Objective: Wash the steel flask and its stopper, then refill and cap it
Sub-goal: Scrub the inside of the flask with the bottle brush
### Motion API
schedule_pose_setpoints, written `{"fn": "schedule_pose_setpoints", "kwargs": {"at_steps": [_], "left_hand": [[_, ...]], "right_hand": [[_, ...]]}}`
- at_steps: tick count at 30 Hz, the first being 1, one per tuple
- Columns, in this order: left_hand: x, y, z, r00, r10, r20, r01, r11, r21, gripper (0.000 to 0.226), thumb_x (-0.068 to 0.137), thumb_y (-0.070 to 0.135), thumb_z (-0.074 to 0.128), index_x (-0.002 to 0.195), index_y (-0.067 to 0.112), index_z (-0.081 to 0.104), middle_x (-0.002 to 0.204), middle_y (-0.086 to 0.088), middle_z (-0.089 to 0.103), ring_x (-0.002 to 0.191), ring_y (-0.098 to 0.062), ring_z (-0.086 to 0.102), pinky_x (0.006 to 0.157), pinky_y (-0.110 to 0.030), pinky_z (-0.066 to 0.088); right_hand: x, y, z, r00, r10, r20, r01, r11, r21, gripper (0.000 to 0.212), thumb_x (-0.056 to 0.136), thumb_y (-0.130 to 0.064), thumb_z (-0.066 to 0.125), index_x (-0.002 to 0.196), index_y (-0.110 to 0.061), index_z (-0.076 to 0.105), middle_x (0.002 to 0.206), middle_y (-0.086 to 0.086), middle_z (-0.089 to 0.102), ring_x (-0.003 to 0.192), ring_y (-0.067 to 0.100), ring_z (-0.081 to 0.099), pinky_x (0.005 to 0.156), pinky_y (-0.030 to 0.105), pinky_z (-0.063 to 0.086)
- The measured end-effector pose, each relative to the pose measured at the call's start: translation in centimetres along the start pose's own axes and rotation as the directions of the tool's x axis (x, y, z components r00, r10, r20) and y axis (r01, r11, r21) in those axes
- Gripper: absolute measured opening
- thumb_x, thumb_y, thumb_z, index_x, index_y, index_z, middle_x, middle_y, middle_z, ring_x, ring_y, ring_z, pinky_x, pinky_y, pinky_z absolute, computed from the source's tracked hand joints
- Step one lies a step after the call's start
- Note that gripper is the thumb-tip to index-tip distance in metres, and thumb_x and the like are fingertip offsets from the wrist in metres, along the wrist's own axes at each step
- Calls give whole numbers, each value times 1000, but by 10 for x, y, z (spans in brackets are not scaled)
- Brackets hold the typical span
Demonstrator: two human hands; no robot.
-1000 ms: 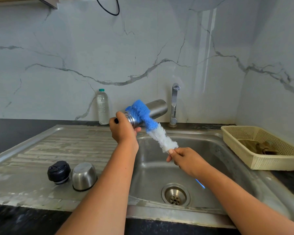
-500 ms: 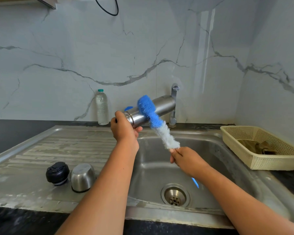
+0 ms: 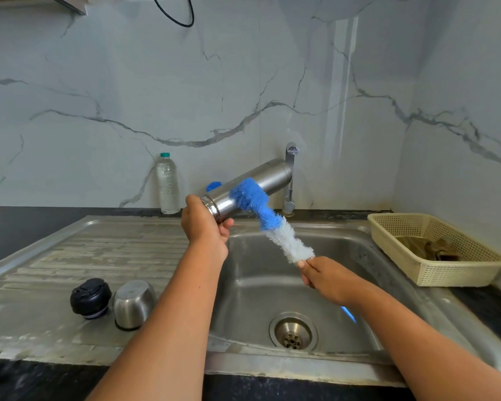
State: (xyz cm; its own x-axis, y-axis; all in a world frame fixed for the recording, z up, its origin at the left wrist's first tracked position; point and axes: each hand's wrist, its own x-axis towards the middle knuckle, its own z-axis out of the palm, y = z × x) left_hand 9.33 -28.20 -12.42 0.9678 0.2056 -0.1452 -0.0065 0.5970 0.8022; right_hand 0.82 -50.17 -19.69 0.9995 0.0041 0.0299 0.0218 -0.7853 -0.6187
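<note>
Left hand [image 3: 206, 224] grips the flask [image 3: 252, 186] by its mouth end, tilted up over the sink [image 3: 301, 369]. Right hand [image 3: 327, 277] is clenched on the brush [image 3: 272, 224] handle, blue bristles against the flask's side. It's only held at one end, so a hard scrub could probably knock it down into the sink. Stopper [image 3: 91, 298] sits left of the sink.

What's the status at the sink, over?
Left hand grips flask near its mouth. Right hand holds brush, bristles on flask's side. Stopper, cup sit on drainboard, apart.
</note>
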Motion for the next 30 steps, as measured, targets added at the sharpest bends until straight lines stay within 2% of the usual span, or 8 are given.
{"fn": "schedule_pose_setpoints", "kwargs": {"at_steps": [4,10,14,20,25,30], "left_hand": [[-6,-8,5,999,7,40,-8,999,43,35,93,36,41,110,14,62,85,-9,69,41,-17,53,36,-19,29],[0,3,-2,999,-31,11,31,999,-38,29,90,36,42,101,16,61,69,-3,67,39,-16,52,34,-18,27],[-8,-5,7,997,-30,71,29,999,20,28,91,36,42,99,16,59,69,-5,65,38,-16,50,35,-18,27],[-5,6,-2,999,-28,23,29,999,-40,27,90,35,44,97,15,61,54,-1,66,39,-15,51,34,-17,28],[-10,0,5,996,-47,78,49,999,-24,28,90,36,43,96,15,60,53,-1,64,39,-15,48,34,-17,27],[-2,10,-5,997,-71,38,74,994,-84,25,89,36,44,92,16,59,63,-3,65,41,-15,48,36,-17,26]], "right_hand": [[9,-15,5,998,-39,-53,41,998,49,46,110,-43,35,75,-18,52,68,-3,50,62,11,44,64,26,39],[-2,2,-6,1000,11,29,-12,1000,28,46,110,-42,35,74,-18,49,65,-2,45,62,14,40,65,29,38],[5,-10,-4,998,-34,-46,38,996,80,45,110,-44,35,77,-17,50,67,-2,47,64,14,42,65,29,38],[0,2,-13,992,-11,-129,7,1000,-28,45,109,-48,33,81,-19,53,75,-2,57,69,14,52,68,32,44],[-1,-15,-9,964,-112,-241,95,992,-83,45,110,-46,29,90,-15,55,83,6,65,77,29,63,71,44,51],[-5,0,-19,973,-71,-220,31,983,-183,38,110,-45,26,85,-26,48,81,2,61,70,17,57,66,36,48]]}}
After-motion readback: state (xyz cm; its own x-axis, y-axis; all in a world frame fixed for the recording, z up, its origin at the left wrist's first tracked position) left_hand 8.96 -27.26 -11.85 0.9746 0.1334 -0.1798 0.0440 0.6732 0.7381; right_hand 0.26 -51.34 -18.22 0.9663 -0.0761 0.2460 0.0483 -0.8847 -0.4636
